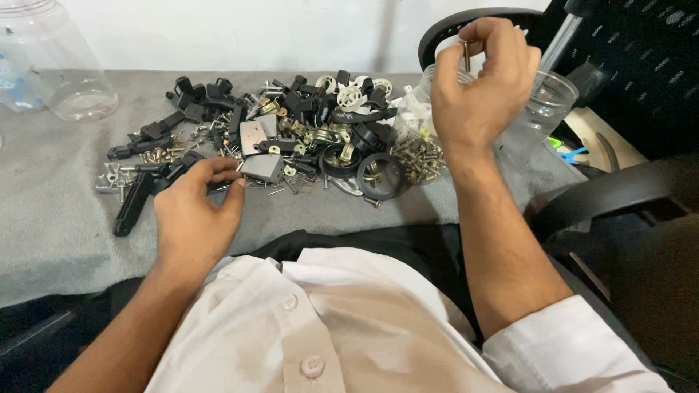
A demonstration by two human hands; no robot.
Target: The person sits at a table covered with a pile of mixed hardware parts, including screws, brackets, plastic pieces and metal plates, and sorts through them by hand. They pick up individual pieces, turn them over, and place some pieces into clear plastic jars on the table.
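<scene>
Small assembly or sorting workbench, likely a workshop corner in an office-type room. Table [58, 240] covered in grey felt-like cloth, set against a plain white wall [255, 33]. Mid-surface toward the far edge: heap of loose hardware [291, 138], black plastic parts, brass-coloured screws, metal plates, white wheels, black rings. Clear plastic jar [54, 65] at the far left corner, another clear container [539, 109] at the right edge. Black mesh-back office chair [641, 65] with armrest just beside the right edge. Person seated close at the near edge, white shirt.
</scene>
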